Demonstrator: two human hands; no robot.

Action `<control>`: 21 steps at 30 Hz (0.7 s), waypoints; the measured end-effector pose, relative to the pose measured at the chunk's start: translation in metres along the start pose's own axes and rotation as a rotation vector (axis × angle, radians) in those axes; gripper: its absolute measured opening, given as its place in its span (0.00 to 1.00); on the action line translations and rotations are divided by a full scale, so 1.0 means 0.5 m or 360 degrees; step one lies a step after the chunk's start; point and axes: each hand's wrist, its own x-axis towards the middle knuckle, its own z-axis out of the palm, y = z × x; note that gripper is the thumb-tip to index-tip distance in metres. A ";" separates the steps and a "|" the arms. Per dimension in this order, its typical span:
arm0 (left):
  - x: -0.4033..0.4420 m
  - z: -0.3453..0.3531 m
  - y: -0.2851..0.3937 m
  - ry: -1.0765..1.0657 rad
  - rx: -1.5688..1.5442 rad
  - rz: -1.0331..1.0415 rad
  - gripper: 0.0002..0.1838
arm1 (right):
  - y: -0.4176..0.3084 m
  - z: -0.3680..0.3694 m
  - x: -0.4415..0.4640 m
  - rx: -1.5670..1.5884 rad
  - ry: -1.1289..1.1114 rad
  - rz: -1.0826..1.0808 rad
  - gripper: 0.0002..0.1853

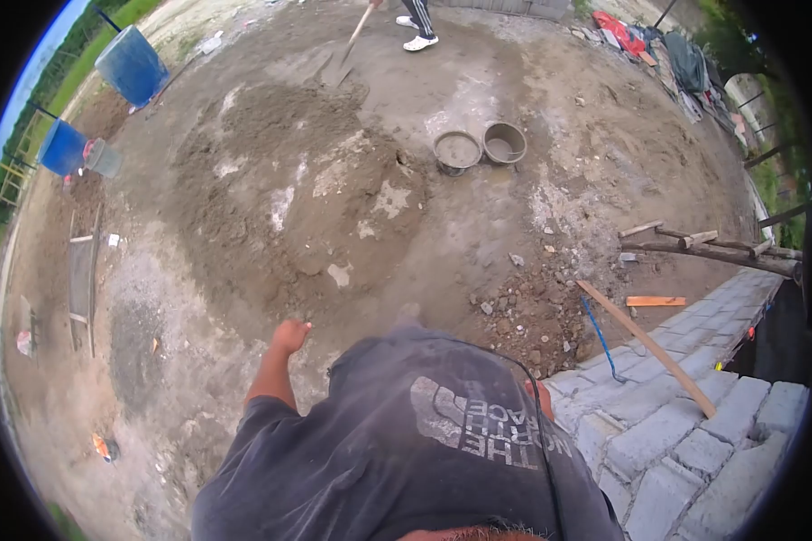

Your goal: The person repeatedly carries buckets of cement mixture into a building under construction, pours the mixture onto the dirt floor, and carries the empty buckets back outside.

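Observation:
My left hand (290, 335) hangs forward over the bare ground, beside my dark grey T-shirt (379, 424). Its fingers look curled in, and no object shows in it. Only a small part of my right hand (541, 397) appears past the other side of the shirt, near the grey block wall (658, 433); its fingers are hidden. Ahead of me spreads a low heap of wet grey mortar or sand (279, 180). Beyond it, two buckets (503, 144) stand side by side, the left one holding grey material.
At the top, another person holds a shovel (356, 36) at the heap's far edge. Blue drums (133, 66) stand at the left, above a framed screen (82, 279). A wooden plank (649, 347) and a blue bar (601, 339) lean by the block wall. Rubble (536, 320) lies nearby.

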 end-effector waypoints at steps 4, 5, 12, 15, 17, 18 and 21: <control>0.058 -0.023 0.021 0.0055 -0.0042 0.0081 0.23 | 0.043 0.029 0.007 -0.0067 -0.0013 -0.0082 0.14; 0.067 -0.035 0.025 0.0039 -0.0029 0.0103 0.23 | -0.002 0.052 -0.015 0.0325 0.0058 0.0442 0.15; 0.135 -0.071 -0.020 -0.0084 0.0052 0.0057 0.25 | -0.065 0.118 -0.075 0.0376 0.0208 0.0519 0.15; 0.149 -0.084 -0.042 -0.0181 0.0176 0.0067 0.24 | -0.078 0.146 -0.084 0.0474 0.0232 0.0568 0.13; 0.144 -0.101 -0.041 -0.0199 0.0130 0.0038 0.24 | -0.060 0.161 -0.075 0.0369 0.0236 0.0524 0.12; 0.141 -0.107 -0.042 -0.0208 0.0105 0.0020 0.24 | -0.006 0.156 -0.059 0.0371 0.0223 0.0539 0.11; 0.155 -0.100 -0.075 -0.0093 0.0045 0.0086 0.24 | 0.076 0.162 -0.026 0.0016 0.0228 0.0450 0.11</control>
